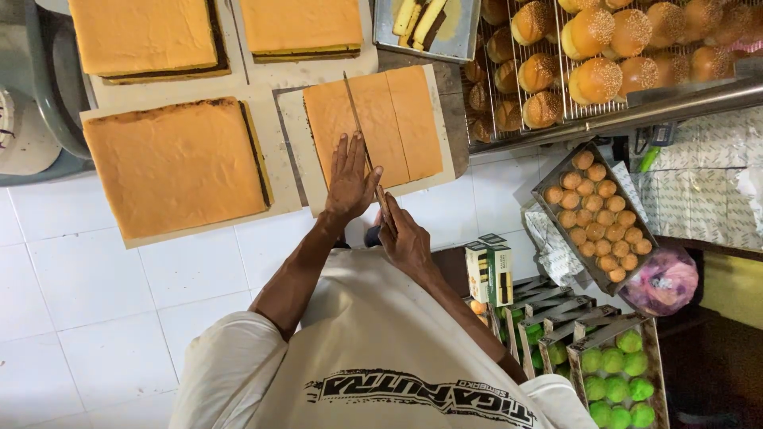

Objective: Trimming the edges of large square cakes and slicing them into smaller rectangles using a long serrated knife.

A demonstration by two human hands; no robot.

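1. Cake slab [381,127], orange-topped and already scored into strips, lies on a paper sheet [298,171] on the white tiled counter [103,302].
2. A long knife [359,135] rests its blade across the slab.
3. The right hand [405,238] grips the knife handle.
4. The left hand [350,179] lies flat and released, fingers spread on the slab beside the blade.
5. Another uncut slab [175,163] sits to the left; trays of buns [596,210] stand right.

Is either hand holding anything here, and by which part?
The right hand grips a long knife by its handle, blade lying across the orange sheet cake. The left hand holds nothing; it rests flat on the cake.
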